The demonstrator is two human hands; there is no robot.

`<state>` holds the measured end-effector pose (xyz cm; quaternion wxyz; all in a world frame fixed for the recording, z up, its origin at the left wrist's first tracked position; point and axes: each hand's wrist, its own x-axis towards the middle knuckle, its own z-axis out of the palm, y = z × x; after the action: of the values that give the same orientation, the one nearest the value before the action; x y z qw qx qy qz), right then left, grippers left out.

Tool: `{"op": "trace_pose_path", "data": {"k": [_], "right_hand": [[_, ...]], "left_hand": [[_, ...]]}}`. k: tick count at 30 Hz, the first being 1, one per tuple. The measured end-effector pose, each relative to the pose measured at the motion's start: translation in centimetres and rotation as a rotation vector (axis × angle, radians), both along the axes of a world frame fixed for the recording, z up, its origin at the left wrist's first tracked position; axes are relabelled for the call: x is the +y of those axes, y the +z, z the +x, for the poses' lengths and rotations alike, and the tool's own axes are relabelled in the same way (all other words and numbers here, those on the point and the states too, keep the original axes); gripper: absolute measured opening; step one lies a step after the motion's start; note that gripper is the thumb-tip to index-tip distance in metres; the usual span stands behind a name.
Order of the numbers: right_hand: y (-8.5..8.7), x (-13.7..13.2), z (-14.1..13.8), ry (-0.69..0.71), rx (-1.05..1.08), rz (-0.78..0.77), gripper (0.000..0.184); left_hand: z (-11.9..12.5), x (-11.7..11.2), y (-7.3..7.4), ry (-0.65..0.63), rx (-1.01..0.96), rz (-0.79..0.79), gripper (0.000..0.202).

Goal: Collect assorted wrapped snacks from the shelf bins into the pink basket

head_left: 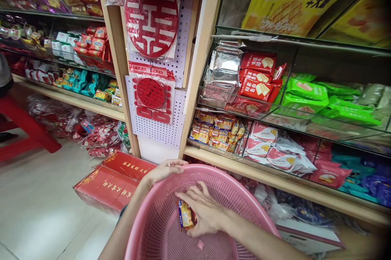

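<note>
A pink plastic basket (244,193) with a mesh wall is tilted towards me. My left hand (163,171) grips its far rim at the left, fingers curled over the edge. Inside the basket, my right hand (204,211) is closed around small snack packets (185,216) in yellow and blue wrappers; how many is hidden by the fingers. Similar yellow packets (218,130) lie heaped in the lower left compartment of the shelf just beyond the basket.
Right-hand shelves hold red snack packs (256,77), green packs (305,93) and white-and-red packets (262,142) behind clear fronts. Red boxes (106,182) lie on the floor at left, near a red stool (27,125). Red paper decorations (152,24) hang between the shelves.
</note>
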<state>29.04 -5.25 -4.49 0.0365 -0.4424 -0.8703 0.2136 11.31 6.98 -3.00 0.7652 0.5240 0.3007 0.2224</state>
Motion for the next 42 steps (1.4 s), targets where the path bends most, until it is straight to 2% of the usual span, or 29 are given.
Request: {"op": "trace_pose_path", "data": {"k": [12,20,28,33,35,37,40,42], "right_hand": [[-0.6,-0.4,0.1,-0.006,0.020,-0.059,0.093],[-0.3,-0.3,0.4,-0.005,0.058,-0.019,0.092],[-0.8,0.2,0.8,-0.004,0.017,-0.044,0.093],[0.7,-0.5,0.8,-0.039,0.068,-0.115,0.097],[1.7,-1.2,0.6,-0.156,0.122,-0.160,0.097],[2.1,-2.0,0.1,-0.408,0.213,-0.155,0.090],[1.4,-2.7,-0.7,-0.857,0.301,-0.119,0.085],[0.5,-2.9,-1.3,-1.012,0.295,-0.122,0.091]], "left_hand": [[0.1,0.1,-0.2,-0.006,-0.004,-0.003,0.046],[0.1,0.2,-0.2,-0.011,-0.007,0.005,0.045],[0.0,0.0,-0.1,-0.023,-0.010,-0.003,0.043],[-0.1,0.0,-0.3,-0.012,-0.002,-0.001,0.041],[-0.2,0.1,-0.4,-0.007,0.003,0.002,0.040],[-0.2,0.2,-0.4,-0.007,0.004,0.003,0.040],[-0.1,0.2,-0.5,-0.013,0.001,0.007,0.041],[0.0,0.3,-0.5,-0.016,-0.001,0.012,0.042]]}}
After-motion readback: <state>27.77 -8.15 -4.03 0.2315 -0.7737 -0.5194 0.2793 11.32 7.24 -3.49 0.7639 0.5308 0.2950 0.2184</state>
